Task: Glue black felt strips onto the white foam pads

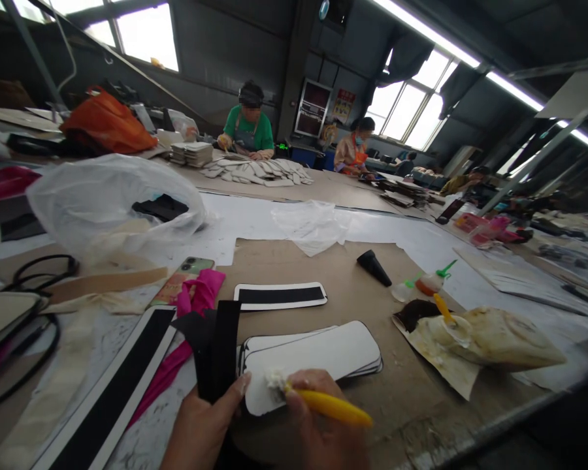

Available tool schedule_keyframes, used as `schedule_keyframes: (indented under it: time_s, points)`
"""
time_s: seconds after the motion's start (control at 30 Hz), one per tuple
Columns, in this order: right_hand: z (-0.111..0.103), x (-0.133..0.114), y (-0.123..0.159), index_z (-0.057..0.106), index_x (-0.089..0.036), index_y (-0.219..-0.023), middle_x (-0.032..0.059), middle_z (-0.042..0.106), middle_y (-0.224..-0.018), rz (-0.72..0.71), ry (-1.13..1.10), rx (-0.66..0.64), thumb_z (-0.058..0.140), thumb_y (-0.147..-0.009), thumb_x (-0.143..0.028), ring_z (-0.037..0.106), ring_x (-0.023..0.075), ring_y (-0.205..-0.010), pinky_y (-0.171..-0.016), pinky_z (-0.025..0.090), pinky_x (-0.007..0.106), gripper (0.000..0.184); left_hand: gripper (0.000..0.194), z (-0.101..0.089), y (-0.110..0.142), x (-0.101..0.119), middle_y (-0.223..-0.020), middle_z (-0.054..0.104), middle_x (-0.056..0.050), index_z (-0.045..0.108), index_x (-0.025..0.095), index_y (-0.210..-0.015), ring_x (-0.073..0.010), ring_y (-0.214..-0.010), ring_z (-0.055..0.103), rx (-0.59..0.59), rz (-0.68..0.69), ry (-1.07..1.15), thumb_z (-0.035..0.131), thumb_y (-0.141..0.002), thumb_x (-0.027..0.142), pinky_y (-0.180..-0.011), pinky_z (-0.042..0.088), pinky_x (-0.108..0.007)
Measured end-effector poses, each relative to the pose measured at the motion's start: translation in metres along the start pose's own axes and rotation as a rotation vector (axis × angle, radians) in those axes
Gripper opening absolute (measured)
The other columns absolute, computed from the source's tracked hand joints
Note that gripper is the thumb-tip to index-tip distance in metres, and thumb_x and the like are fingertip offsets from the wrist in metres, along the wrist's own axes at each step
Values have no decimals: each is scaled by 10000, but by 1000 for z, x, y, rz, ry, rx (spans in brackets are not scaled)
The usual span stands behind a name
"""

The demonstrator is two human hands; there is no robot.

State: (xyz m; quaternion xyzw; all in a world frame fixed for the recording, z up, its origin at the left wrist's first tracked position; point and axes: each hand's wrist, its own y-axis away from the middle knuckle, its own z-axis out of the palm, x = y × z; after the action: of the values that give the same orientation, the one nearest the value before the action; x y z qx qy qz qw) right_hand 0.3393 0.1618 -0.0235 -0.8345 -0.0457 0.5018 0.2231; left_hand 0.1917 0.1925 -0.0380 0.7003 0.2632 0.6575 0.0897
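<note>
My right hand (321,424) grips a yellow-handled brush (338,406). Its pale, clotted bristles touch the upper white panel of a small stack (318,352) of rounded, elongated panels. Black strips (225,343) stand up out of my left hand (200,424), which is closed around them. The left thumb reaches the near-left edge of the panel stack. Beyond the stack lies a white panel with a black strip along its middle (281,296). A longer white piece with a black band (122,385) slants across the table on the left.
Right of the panels sit a glue-stained container with a yellow stick (470,333), small bottles (428,282) and a black cone (374,267). A phone (181,277), pink cloth (203,290) and plastic bag (112,202) lie left. Two co-workers (259,130) sit across the tables.
</note>
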Motion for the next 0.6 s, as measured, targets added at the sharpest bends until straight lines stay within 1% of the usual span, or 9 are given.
schedule_keyframes:
  time_s: [0.07, 0.1, 0.17, 0.23, 0.3, 0.37, 0.43, 0.5, 0.6]
  points:
    - [7, -6, -2, 584, -199, -804, 28, 617, -717, 145, -110, -31, 479, -848, -351, 599, 156, -649, -594, 497, 245, 190, 377, 0, 0, -1, -446, 545, 1, 568, 162, -551, -179, -493, 490, -17, -2, 21, 698, -534, 515, -523, 365, -296]
    - [4, -4, -5, 583, -196, -795, 28, 614, -712, 187, -99, -30, 482, -843, -374, 597, 158, -642, -592, 496, 249, 210, 388, 0, 1, -1, -450, 547, 1, 576, 155, -577, -178, -494, 489, -16, -3, 33, 699, -531, 520, -524, 366, -296]
    - [-17, 5, -15, 594, -191, -791, 47, 627, -751, 187, 50, 20, 510, -816, -406, 604, 187, -707, -670, 495, 289, 232, 403, 0, 1, -2, -445, 543, 4, 585, 144, -621, -175, -488, 483, 0, -6, 50, 700, -528, 519, -518, 356, -293]
    - [-46, 17, -25, 603, -191, -794, 77, 642, -805, 140, 303, 122, 532, -790, -424, 603, 230, -793, -764, 476, 350, 244, 401, 1, 3, -1, -432, 531, 13, 582, 146, -622, -166, -471, 467, 8, 5, 68, 701, -524, 516, -503, 335, -285]
    - [-73, 26, -31, 596, -198, -831, 90, 639, -854, 115, 478, 180, 507, -803, -431, 597, 248, -840, -778, 468, 369, 251, 390, 3, 5, 1, -425, 522, 18, 570, 153, -589, -156, -460, 456, -1, 27, 87, 705, -519, 513, -497, 325, -279]
    - [-89, 25, -34, 587, -208, -850, 87, 633, -878, 90, 554, 201, 486, -814, -440, 592, 250, -854, -768, 465, 362, 256, 382, 2, 7, 4, -419, 510, 30, 573, 155, -595, -145, -447, 440, -13, 36, 114, 713, -519, 503, -486, 318, -272]
    - [-93, 16, -34, 584, -218, -848, 77, 633, -865, 101, 565, 213, 479, -810, -463, 586, 254, -847, -757, 455, 360, 270, 384, -2, 7, 8, -417, 504, 37, 583, 155, -614, -141, -441, 435, -18, 41, 131, 706, -536, 511, -484, 320, -267]
    - [-88, 2, -34, 582, -225, -843, 70, 632, -867, 144, 510, 219, 457, -809, -488, 572, 261, -871, -774, 430, 364, 293, 400, -10, 7, 11, -408, 494, 32, 573, 167, -571, -142, -442, 440, -13, 62, 103, 658, -583, 558, -492, 326, -264]
    - [-73, -22, -34, 586, -232, -834, 53, 628, -919, 250, 253, 170, 431, -816, -503, 546, 245, -929, -810, 395, 335, 312, 463, -25, 11, 13, -431, 506, 6, 548, 176, -490, -148, -478, 466, -12, 131, 69, 555, -669, 603, -506, 343, -256]
